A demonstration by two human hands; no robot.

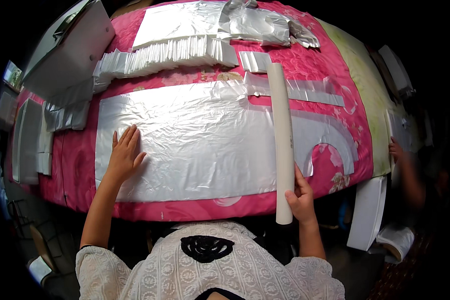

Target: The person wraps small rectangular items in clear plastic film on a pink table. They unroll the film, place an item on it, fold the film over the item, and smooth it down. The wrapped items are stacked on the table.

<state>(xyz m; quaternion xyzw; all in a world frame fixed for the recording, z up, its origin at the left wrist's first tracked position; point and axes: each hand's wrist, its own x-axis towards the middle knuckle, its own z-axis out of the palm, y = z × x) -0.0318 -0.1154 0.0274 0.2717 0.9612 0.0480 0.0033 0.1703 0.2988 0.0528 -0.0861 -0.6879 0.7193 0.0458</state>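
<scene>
A large silvery-white plastic bag (pixel 195 145) is spread flat across the pink cloth, its two handle strips reaching right. My left hand (pixel 125 154) lies flat near the bag's left end, fingers stretched and thumb apart. A long off-white tube (pixel 281 115) lies crosswise over the bag where the handles begin. My right hand (pixel 301 196) grips its near end, which juts past the table's front edge. From this view I cannot tell whether the tube presses on the plastic along its whole length.
Behind the bag runs a long row of folded white packets (pixel 170 56), with a small stack (pixel 255 61) beside it. More plastic bags (pixel 180 22) lie farther back. White boxes (pixel 70 55) stand at left. Another person's hand (pixel 397 150) is at right, above a white box (pixel 367 212).
</scene>
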